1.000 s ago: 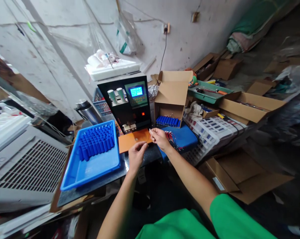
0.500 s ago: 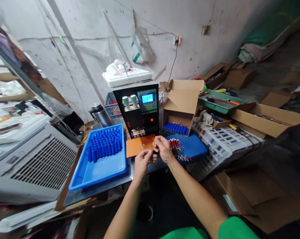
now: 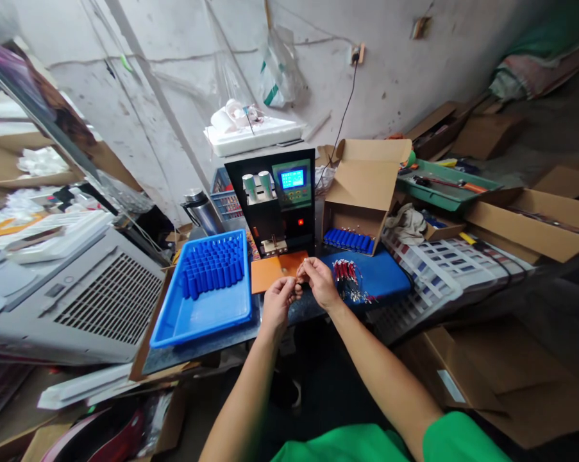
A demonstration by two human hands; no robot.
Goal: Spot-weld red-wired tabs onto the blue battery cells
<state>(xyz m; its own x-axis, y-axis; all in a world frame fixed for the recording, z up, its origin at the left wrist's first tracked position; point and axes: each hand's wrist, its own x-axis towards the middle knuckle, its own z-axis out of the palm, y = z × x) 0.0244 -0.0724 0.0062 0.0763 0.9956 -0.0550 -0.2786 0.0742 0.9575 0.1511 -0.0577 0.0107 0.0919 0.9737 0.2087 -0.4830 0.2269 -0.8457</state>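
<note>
My left hand (image 3: 279, 303) and my right hand (image 3: 318, 282) meet at the front edge of the orange mat (image 3: 265, 277), fingertips pinched almost together. Something small is between them, but it is too tiny and covered to name. Just beyond stands a black spot welder (image 3: 292, 250) with a lit blue screen and a red light. Left of my hands, a blue tray (image 3: 200, 321) carries rows of upright blue cylindrical cells (image 3: 215, 266). Close to my right hand, a bundle of short red and dark wires (image 3: 347, 273) lies on a blue surface (image 3: 385, 273).
An open cardboard box (image 3: 366, 176) holds a row of blue cells behind the wires. A steel flask (image 3: 203, 212) stands behind the tray. A green tool tray (image 3: 445, 186) and a white crate (image 3: 428, 266) crowd the right. A grey vented unit (image 3: 101, 295) sits at left.
The camera view has shifted, so the bench appears slightly higher and further right. My fingertips have drawn a little closer together; the dark bit seen between them earlier is less visible.
</note>
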